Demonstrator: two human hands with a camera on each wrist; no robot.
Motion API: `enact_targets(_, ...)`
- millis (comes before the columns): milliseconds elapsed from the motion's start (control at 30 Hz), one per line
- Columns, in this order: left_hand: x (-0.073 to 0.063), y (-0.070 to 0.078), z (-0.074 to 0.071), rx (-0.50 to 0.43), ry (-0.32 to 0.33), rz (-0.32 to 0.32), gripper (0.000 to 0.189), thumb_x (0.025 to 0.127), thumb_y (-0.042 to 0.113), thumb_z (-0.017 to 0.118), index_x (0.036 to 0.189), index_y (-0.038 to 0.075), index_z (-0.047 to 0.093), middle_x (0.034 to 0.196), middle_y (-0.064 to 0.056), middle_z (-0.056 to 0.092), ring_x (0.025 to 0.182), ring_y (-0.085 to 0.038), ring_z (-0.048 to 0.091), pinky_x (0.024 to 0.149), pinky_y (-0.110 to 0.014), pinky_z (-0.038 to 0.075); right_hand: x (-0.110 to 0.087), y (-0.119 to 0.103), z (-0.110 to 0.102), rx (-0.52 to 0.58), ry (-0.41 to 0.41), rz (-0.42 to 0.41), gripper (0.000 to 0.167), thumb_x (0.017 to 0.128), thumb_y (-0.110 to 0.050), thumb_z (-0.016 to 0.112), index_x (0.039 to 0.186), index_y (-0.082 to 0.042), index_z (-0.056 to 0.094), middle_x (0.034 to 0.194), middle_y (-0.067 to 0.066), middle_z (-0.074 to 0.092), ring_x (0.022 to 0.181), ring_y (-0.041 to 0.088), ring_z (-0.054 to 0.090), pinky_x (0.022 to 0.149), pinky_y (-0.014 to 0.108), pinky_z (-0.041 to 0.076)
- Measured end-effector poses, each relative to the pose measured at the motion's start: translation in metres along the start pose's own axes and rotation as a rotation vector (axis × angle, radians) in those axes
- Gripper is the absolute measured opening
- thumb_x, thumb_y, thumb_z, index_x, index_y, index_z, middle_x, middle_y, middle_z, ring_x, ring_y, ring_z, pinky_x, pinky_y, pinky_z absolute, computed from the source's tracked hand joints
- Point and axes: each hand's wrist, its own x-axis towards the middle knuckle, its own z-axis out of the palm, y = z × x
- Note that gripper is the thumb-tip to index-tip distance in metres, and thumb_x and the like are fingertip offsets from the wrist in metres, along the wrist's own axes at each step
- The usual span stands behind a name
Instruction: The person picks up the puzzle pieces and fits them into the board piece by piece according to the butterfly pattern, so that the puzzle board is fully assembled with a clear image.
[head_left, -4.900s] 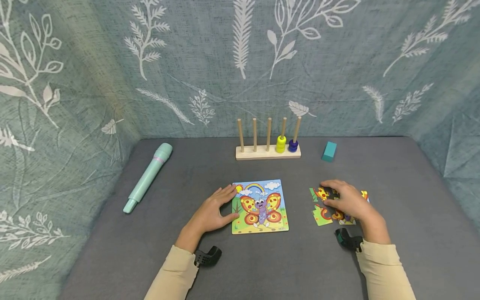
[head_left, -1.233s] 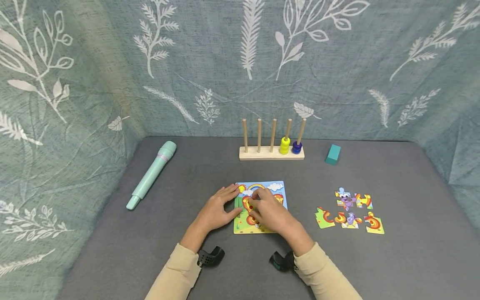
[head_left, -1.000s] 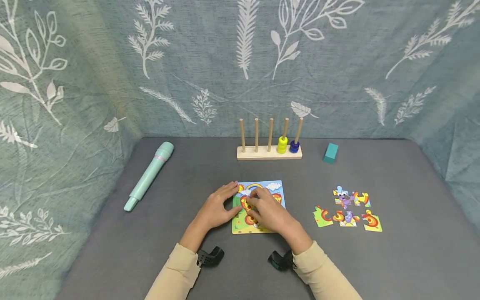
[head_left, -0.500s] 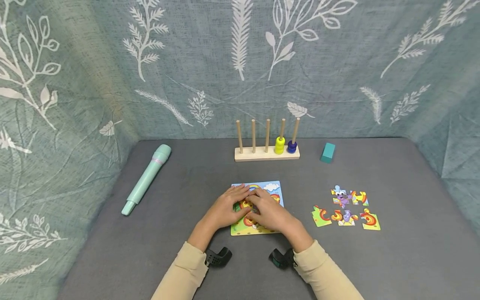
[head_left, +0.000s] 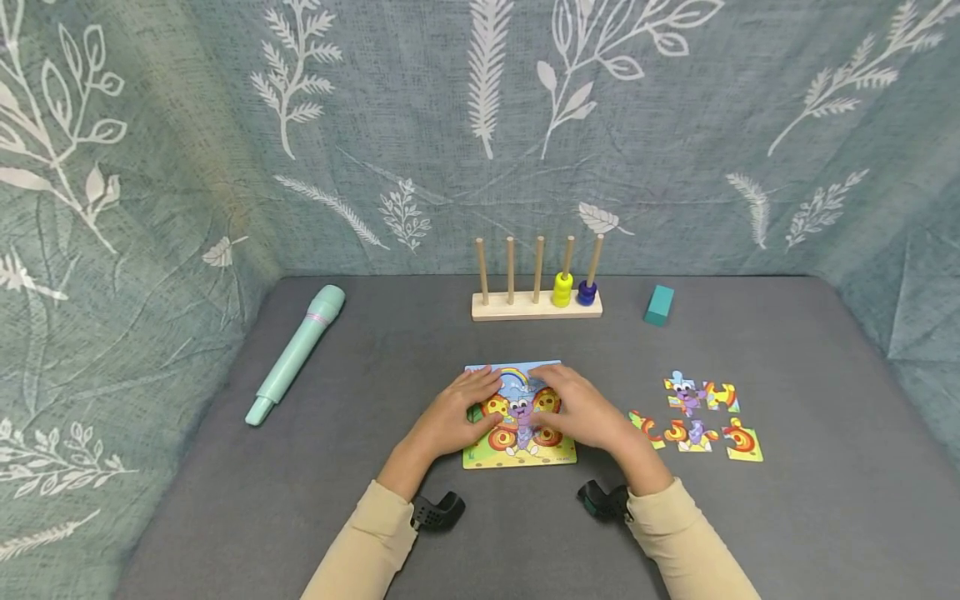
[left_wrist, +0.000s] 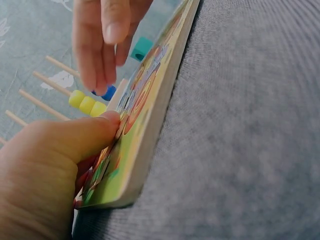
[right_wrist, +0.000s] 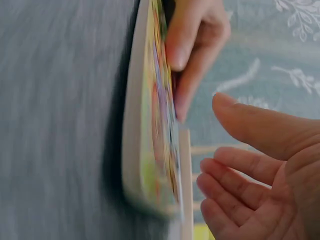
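Left hand (head_left: 455,419) touches puzzle (head_left: 522,425) bearing unreadable print (head_left: 562,459)

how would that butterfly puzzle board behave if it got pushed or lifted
The butterfly puzzle board is probably stiff: its thick edge looks straight in the left wrist view. Pushed, it would likely slide rather than roll, being flat and square. Tilted, it might shed pieces, whose edges look raised by the left hand.

No lettering can be read; a tiny dark mark (head_left: 562,459), possibly print, stands on the lower right corner of the puzzle board (head_left: 517,461), just on the near side of the right grip (head_left: 585,408); it is too small to make out as words or numbers.
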Motion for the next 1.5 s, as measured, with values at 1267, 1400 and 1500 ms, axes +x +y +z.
enact_targets(1267,0.0,0.001,-0.004,0.006,-0.028,-0.022,0.055,0.089,0.031,0.064,0.135,0.003,0.053,0.143,-0.008,0.048,0.138,-0.023,0.038,0.12,-0.04,0.023,-0.103,0.109,-0.092,-0.036,0.093,0.388,0.056,0.089,-0.027,0.066,0.136,0.0,0.048,0.136,0.03,0.044,0.117,0.045,0.046,0.092,0.061,0.043)
enact_targets(1400,0.0,0.002,-0.004,0.01,-0.032,-0.025,0.055,0.089,0.031,0.064,0.135,0.003,0.053,0.143,-0.008,0.048,0.138,-0.024,0.038,0.12,-0.04,0.023,-0.103,0.109,-0.091,-0.051,0.087,0.382,0.049,0.09,-0.016,0.064,0.134,0.001,0.05,0.132,0.03,0.047,0.111,0.043,0.05,0.087,0.058,0.045)
enact_targets(1500,-0.001,0.002,-0.004,0.013,-0.03,-0.021,0.055,0.089,0.031,0.064,0.135,0.003,0.053,0.143,-0.009,0.048,0.138,-0.024,0.038,0.12,-0.04,0.023,-0.103,0.11,-0.089,-0.065,0.089,0.378,0.047,0.089,-0.01,0.063,0.133,0.001,0.05,0.133,0.03,0.046,0.114,0.045,0.048,0.09,0.061,0.044)
